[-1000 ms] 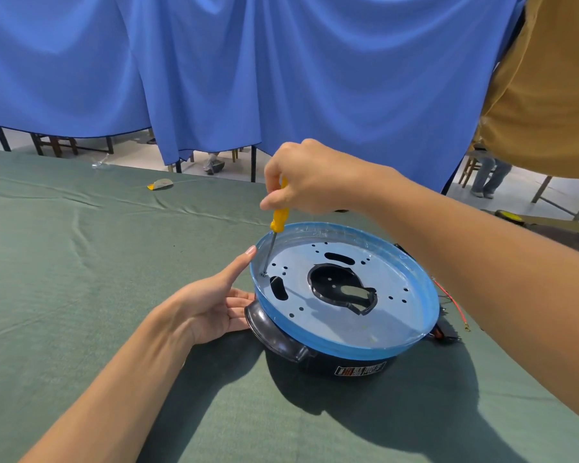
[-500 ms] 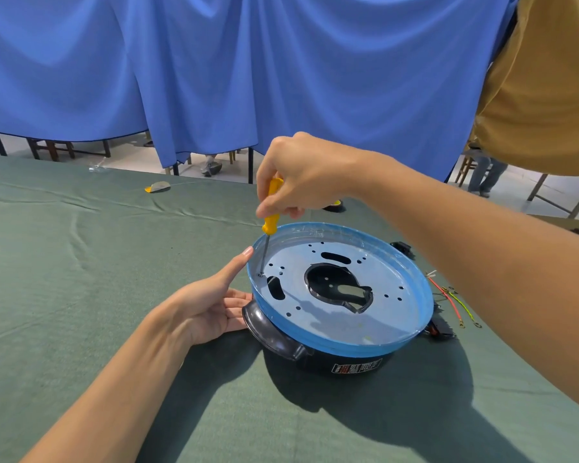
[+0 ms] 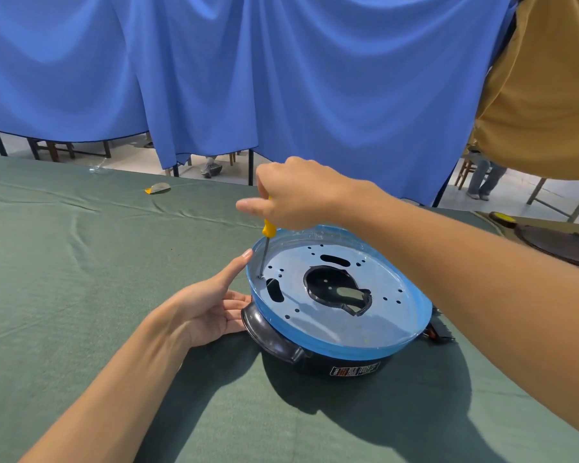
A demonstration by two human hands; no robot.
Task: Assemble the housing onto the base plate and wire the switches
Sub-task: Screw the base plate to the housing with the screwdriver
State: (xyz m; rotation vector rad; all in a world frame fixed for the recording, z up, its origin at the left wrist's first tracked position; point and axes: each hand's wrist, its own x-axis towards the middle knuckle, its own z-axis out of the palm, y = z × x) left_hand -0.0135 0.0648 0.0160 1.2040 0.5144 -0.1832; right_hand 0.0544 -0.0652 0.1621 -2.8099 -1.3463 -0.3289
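A round metal base plate (image 3: pixel 318 324) under blue film lies on top of a black housing (image 3: pixel 271 335) on the green cloth. My right hand (image 3: pixel 298 195) grips a yellow-handled screwdriver (image 3: pixel 267 230), held upright, its tip in a hole at the plate's left edge. My left hand (image 3: pixel 211 304) rests against the housing's left side, fingers straight, forefinger touching the plate's rim. A black switch part (image 3: pixel 440 332) shows at the housing's right side; my right forearm hides the wires there.
A green cloth (image 3: pixel 81 279) covers the table. A small grey and orange object (image 3: pixel 157 188) lies near the far edge. A dark round lid (image 3: pixel 559 245) and a yellow-topped item (image 3: pixel 502 218) sit at the far right. A blue curtain hangs behind; a person stands at the right.
My right hand has turned on the screwdriver, with the thumb now pointing left. The view shifted and my forearm now covers the coloured wires. My left hand has stayed put.
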